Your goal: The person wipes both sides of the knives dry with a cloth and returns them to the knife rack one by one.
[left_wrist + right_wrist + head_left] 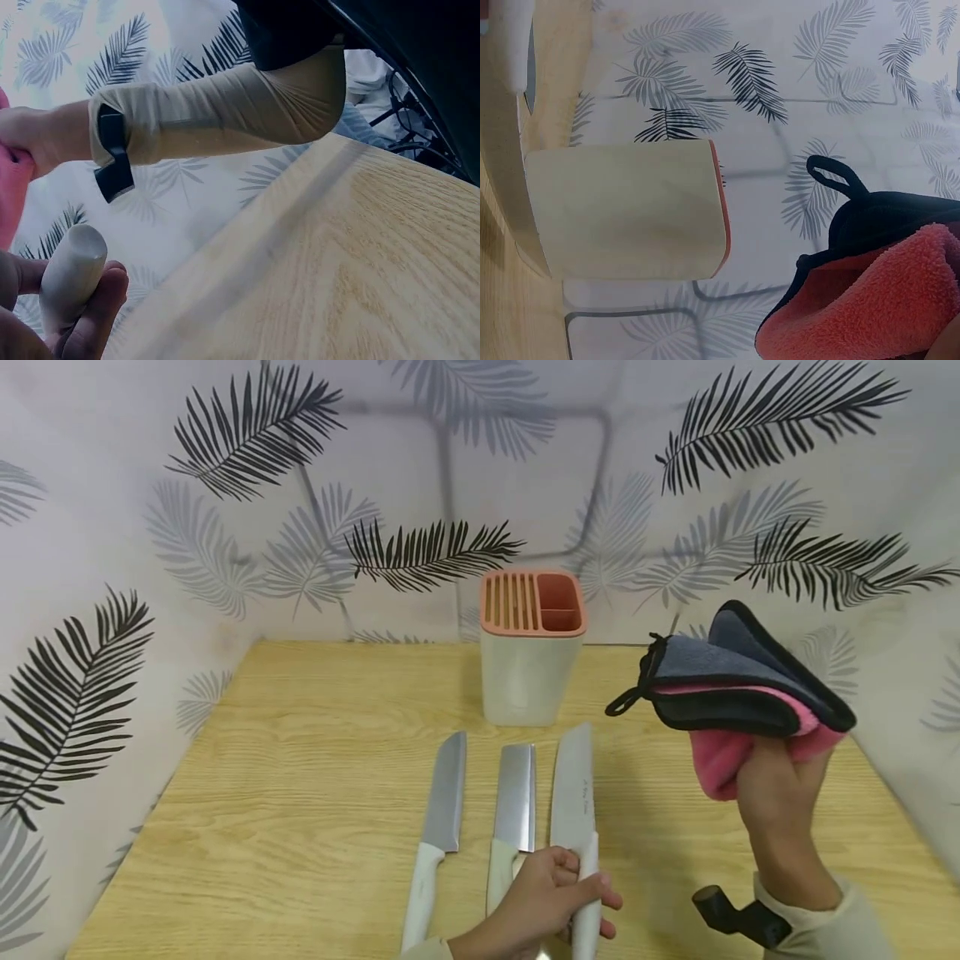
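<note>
My left hand (534, 893) grips the white handle of a broad-bladed kitchen knife (574, 789), thumb across the handle and blade pointing away. In the left wrist view the butt of the knife handle (71, 277) sticks up between the fingers. Up at the right, my right hand (783, 814) holds a folded pink and grey cloth (731, 664) with black edging and a hanging loop. The cloth (877, 300) also fills the lower right of the right wrist view, its pink side showing; the fingers are mostly hidden under it.
Left of the held knife lie a cleaver (516, 797) and another knife (447, 793), handles towards me. A white knife block (525, 681) with an orange slotted top stands at the back of the wooden table (300, 760). Behind hangs a leaf-patterned sheet (525, 502).
</note>
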`<state>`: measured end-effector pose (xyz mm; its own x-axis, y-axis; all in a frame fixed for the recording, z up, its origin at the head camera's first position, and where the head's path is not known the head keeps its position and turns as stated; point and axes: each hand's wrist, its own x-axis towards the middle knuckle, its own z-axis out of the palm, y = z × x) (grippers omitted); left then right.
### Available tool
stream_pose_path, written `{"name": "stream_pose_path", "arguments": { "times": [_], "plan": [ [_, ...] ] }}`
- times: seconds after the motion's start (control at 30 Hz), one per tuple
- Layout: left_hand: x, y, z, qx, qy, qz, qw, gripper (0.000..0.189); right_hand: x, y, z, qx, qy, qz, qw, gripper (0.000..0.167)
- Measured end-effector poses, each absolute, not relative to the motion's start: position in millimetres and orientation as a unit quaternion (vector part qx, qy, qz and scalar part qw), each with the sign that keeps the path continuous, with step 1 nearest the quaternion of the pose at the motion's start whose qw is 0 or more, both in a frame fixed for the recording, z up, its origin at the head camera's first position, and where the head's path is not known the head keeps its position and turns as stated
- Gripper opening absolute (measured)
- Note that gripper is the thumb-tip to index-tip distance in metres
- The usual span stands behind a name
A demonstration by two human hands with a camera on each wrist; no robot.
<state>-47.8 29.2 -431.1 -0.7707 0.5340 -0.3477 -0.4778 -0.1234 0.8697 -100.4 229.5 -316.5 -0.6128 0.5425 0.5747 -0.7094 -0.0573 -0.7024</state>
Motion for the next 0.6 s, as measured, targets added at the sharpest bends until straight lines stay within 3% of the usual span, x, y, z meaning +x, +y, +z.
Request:
{"name": "stream_pose_path", "arguments": {
  "times": [0.23, 0.6],
  "plan": [
    [-45, 46, -437, 0.012, 0.593, 0.742, 0.311, 0.025, -99, 228, -320, 0.088, -0.539, 0.723, 0.423, 0.023],
    [-47, 56, -443, 0.012, 0.635, 0.684, 0.358, 0.031, -101, 228, -322, 0.110, -0.569, 0.705, 0.408, 0.028]
  ]
}}
